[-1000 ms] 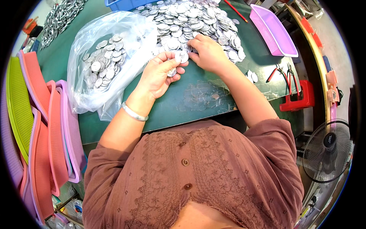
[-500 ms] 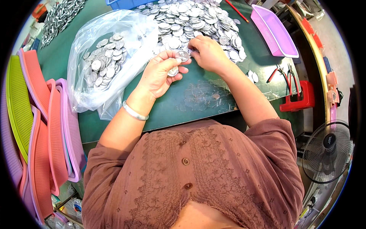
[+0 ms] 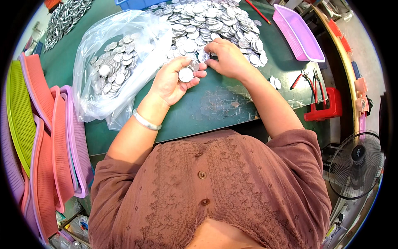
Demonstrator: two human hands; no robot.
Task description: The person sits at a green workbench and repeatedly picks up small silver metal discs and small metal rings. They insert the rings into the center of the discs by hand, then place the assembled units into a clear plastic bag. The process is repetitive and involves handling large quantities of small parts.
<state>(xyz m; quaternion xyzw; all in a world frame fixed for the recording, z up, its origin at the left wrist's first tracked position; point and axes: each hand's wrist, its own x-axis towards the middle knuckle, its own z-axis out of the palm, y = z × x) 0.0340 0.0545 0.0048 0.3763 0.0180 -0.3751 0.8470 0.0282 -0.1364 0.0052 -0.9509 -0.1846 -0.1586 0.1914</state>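
My left hand [image 3: 171, 83], palm up, is curled around a few round silver metal discs [image 3: 185, 75]; another lies toward its fingertips. My right hand [image 3: 230, 59] is closed at the near edge of a big heap of the same discs [image 3: 207, 20], with thumb and forefinger at the rim of a silver disc [image 3: 203, 57]. To the left of my hands sits a clear plastic bag [image 3: 93, 45], its mouth spread wide, with many discs [image 3: 117, 62] inside.
A purple basket [image 3: 295, 35], a red pencil-like stick [image 3: 258, 12], red-handled pliers [image 3: 311, 85] and a red stool-like frame [image 3: 331, 103] are at the right. Coloured plastic baskets [image 3: 49, 145] stack at the left. Metal pieces [image 3: 66, 20] pile at far left; a fan [image 3: 355, 166] stands right.
The disc raised between my left thumb and fingers has dropped lower into the hand, and the discs there lie flatter. My right fingers have parted slightly around a disc at the heap.
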